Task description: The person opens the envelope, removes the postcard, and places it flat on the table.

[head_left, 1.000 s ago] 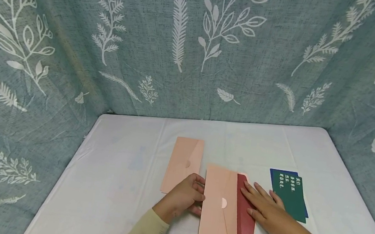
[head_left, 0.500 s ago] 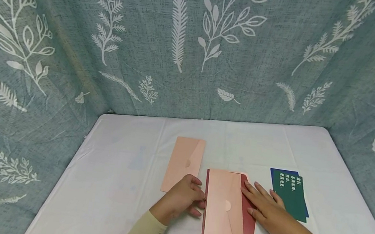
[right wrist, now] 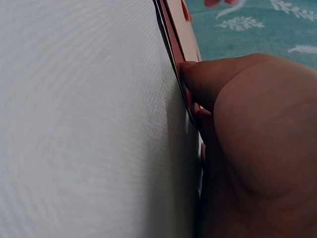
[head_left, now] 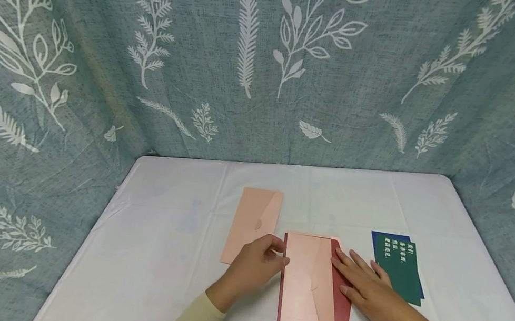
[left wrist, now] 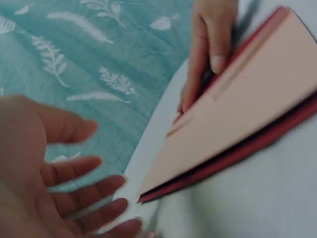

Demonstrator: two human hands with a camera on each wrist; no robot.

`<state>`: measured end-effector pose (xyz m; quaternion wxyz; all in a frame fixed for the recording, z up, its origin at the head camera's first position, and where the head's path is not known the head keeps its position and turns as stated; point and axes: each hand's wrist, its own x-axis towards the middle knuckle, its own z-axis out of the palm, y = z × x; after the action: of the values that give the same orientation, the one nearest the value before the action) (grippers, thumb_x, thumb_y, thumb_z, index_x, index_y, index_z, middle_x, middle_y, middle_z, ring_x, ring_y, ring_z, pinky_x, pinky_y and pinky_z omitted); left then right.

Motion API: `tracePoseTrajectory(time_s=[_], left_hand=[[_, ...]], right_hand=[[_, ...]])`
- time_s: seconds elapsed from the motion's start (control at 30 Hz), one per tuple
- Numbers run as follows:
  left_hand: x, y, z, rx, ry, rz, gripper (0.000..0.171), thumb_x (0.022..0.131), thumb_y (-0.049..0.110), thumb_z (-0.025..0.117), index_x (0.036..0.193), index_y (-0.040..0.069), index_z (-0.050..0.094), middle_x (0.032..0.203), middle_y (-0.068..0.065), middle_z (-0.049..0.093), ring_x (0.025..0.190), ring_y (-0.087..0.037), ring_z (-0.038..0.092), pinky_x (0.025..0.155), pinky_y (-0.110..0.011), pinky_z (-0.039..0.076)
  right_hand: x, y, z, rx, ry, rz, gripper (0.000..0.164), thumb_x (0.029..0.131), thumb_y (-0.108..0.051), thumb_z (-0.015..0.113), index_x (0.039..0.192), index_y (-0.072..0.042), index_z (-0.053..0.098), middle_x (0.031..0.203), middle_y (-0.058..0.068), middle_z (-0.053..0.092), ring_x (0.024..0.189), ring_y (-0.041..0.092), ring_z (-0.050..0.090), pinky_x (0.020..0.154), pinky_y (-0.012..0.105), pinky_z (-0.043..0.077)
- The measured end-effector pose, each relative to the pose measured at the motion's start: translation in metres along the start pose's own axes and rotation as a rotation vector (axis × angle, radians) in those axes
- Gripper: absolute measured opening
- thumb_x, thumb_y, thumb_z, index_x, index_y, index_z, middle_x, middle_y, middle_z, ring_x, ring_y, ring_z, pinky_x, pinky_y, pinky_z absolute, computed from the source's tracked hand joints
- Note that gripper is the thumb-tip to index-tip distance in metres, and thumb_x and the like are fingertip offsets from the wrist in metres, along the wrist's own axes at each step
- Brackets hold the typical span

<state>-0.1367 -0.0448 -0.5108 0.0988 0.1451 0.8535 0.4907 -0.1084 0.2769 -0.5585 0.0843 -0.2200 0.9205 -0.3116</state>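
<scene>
A pink envelope [head_left: 302, 292] with a flap lies over a dark red, round-cornered flat piece [head_left: 341, 313], whose edges show on both sides. My right hand [head_left: 373, 293] rests on the right edge of the red piece, fingers extended. In the right wrist view its thumb [right wrist: 203, 82] touches that edge. My left hand [head_left: 257, 264] hovers by the upper left edge of the stack; in the left wrist view its fingers [left wrist: 91, 191] are spread apart and hold nothing. Layered red edges [left wrist: 237, 151] show under the pink envelope there.
Another pink envelope [head_left: 250, 223] lies farther back, left of the stack. Beyond my right hand are a dark green card [head_left: 399, 272] with white writing and a blue card [head_left: 377, 240] beneath it. A white cloth [head_left: 174, 225] covers the table; a patterned curtain [head_left: 242, 127] hangs behind.
The pink envelope has shifted right and down over the red piece, baring a red strip at left. My left hand has let go of it and lifted slightly. The right hand has stayed put.
</scene>
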Motion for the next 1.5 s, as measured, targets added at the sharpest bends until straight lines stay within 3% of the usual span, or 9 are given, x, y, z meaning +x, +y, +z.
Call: tracePoseTrajectory(time_s=[0.17, 0.27, 0.47, 0.57, 0.73, 1.03, 1.5], left_hand=[[-0.002, -0.003, 0.004, 0.175, -0.068, 0.165, 0.051, 0.102, 0.031, 0.078, 0.146, 0.008, 0.066, 0.158, -0.007, 0.057, 0.149, -0.028, 0.046, 0.118, -0.056, 0.038], [-0.004, -0.004, 0.004, 0.277, -0.134, 0.232, 0.063, 0.101, 0.04, 0.079, 0.156, 0.013, 0.06, 0.17, -0.006, 0.043, 0.159, -0.027, 0.031, 0.122, -0.06, 0.029], [-0.006, -0.006, 0.005, 0.493, -0.211, 0.301, 0.087, 0.096, 0.06, 0.078, 0.168, 0.023, 0.046, 0.179, -0.006, 0.023, 0.165, -0.031, 0.01, 0.124, -0.068, 0.016], [-0.007, -0.008, 0.005, 0.55, -0.237, 0.311, 0.099, 0.09, 0.066, 0.08, 0.17, 0.024, 0.041, 0.18, -0.005, 0.017, 0.166, -0.032, 0.005, 0.123, -0.07, 0.012], [-0.007, -0.017, 0.008, 0.572, -0.284, 0.321, 0.11, 0.084, 0.071, 0.083, 0.172, 0.023, 0.037, 0.181, 0.0, 0.012, 0.166, -0.029, 0.0, 0.124, -0.069, 0.009], [-0.006, -0.028, 0.013, 0.587, -0.383, 0.34, 0.112, 0.086, 0.078, 0.076, 0.173, 0.023, 0.033, 0.181, 0.003, 0.012, 0.166, -0.026, 0.003, 0.127, -0.061, 0.007], [-0.007, -0.041, 0.015, 0.633, -0.404, 0.357, 0.117, 0.088, 0.076, 0.075, 0.175, 0.015, 0.025, 0.182, 0.005, 0.007, 0.166, -0.022, 0.002, 0.127, -0.06, 0.007]], right_hand=[[0.0, 0.0, 0.0, -0.006, 0.002, 0.001, 0.061, 0.112, -0.037, 0.062, 0.169, -0.024, 0.045, 0.176, 0.002, 0.031, 0.163, 0.039, 0.016, 0.119, 0.073, 0.002], [0.001, 0.0, 0.0, -0.005, 0.003, -0.002, 0.061, 0.112, -0.036, 0.062, 0.169, -0.024, 0.045, 0.177, 0.002, 0.031, 0.163, 0.039, 0.016, 0.119, 0.074, 0.002], [0.001, -0.001, -0.001, -0.01, 0.006, -0.007, 0.061, 0.112, -0.036, 0.062, 0.169, -0.024, 0.045, 0.176, 0.002, 0.032, 0.163, 0.04, 0.017, 0.119, 0.074, 0.002], [0.001, -0.001, -0.001, -0.008, 0.005, -0.004, 0.061, 0.112, -0.036, 0.062, 0.169, -0.024, 0.045, 0.176, 0.002, 0.032, 0.163, 0.04, 0.018, 0.119, 0.074, 0.003], [0.001, -0.002, -0.002, -0.004, 0.003, -0.004, 0.061, 0.112, -0.036, 0.062, 0.169, -0.023, 0.045, 0.176, 0.003, 0.033, 0.162, 0.04, 0.018, 0.118, 0.074, 0.003], [0.001, -0.001, -0.002, 0.006, 0.006, -0.005, 0.06, 0.112, -0.035, 0.062, 0.169, -0.024, 0.045, 0.176, 0.004, 0.033, 0.162, 0.041, 0.019, 0.118, 0.074, 0.004], [0.0, -0.005, 0.001, -0.012, 0.043, -0.017, 0.059, 0.112, -0.034, 0.062, 0.168, -0.021, 0.047, 0.175, 0.004, 0.035, 0.161, 0.041, 0.022, 0.118, 0.073, 0.005]])
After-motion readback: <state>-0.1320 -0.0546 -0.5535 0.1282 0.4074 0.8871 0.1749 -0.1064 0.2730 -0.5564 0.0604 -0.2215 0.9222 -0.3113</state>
